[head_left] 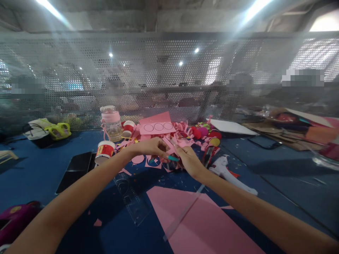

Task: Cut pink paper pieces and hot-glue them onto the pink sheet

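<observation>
Above the cluttered middle of the table, my two hands meet at a pink paper strip (167, 142). My left hand (153, 147) is closed, fingers curled at the strip's left side. My right hand (190, 161) is closed too, with its thumb along the strip's right side. A slim teal object (173, 158) sticks out between the hands; which hand holds it I cannot tell. Just beyond lies a pink sheet with drawn circles (158, 126). Pink cut-out pieces (138, 159) lie below my left hand.
A pink-lidded bottle (111, 121), a paper cup (105, 152) and a black phone (75, 171) are at left. A clear ruler (132, 199) and large pink sheet (196, 218) lie nearer. A white glue gun (233, 176) is at right. Perforated screen (159, 70) stands behind.
</observation>
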Tool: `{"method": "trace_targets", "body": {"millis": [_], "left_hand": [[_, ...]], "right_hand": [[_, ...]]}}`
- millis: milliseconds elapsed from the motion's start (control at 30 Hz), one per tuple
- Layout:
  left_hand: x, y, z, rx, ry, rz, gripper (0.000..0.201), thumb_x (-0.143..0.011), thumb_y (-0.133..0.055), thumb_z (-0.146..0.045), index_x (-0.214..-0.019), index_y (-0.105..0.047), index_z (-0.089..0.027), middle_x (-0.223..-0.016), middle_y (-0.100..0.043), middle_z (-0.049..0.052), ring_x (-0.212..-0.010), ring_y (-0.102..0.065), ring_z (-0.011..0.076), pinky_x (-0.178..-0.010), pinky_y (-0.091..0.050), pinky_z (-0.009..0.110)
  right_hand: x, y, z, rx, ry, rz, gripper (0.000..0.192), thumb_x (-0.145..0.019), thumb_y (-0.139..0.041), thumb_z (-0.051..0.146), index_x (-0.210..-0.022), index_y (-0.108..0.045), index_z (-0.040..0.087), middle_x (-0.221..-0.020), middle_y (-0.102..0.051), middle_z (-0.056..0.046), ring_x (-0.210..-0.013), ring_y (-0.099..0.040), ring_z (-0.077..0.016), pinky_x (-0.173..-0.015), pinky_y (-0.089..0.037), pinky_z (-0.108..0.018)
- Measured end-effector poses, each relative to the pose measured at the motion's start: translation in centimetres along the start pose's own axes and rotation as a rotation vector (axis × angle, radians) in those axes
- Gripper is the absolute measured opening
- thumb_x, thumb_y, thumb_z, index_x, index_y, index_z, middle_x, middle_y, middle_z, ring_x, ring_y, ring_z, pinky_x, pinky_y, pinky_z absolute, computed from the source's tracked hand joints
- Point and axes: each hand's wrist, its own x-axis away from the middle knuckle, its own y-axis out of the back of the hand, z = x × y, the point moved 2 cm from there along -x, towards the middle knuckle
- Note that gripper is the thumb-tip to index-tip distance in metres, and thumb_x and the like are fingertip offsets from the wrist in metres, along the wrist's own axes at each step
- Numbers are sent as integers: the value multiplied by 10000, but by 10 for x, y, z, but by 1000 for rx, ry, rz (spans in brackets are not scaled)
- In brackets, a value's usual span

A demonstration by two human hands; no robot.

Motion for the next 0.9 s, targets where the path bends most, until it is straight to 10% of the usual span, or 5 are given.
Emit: {"method": "trace_targets", "body": {"millis": [400, 600, 900], "left_hand": [[-9, 12, 7, 84, -196, -481, 316, -739, -573, -426, -659, -554, -121, -619, -606, 5, -348, -432, 18, -341, -338, 146], [-4, 15, 1, 30, -259, -671, 297, -739, -593, -414, -684, -610, -122, -481, -485, -40, -373, -455, 31, -373, -364, 138], [-3, 6, -7, 84, -471, -776, 223, -691, -659, -349, -656, -656, -129, -822, -467, 9, -456, -486, 7, -395, -453, 162]], "right_hand": [[-9, 4, -15, -33, -61, -25, 541, -716, -438, 652, -469, -526, 179, -347, -450, 14, -287, -380, -99, -327, -268, -245], [-13, 15, -14, 141, 176, -180, 517, -742, -465, 610, -500, -546, 160, -486, -549, -15, -475, -508, -138, -481, -390, -266], [-12, 27, -4, 328, 464, -393, 263, -819, -510, 395, -715, -600, 171, -683, -572, -19, -618, -556, -154, -598, -439, -271]]}}
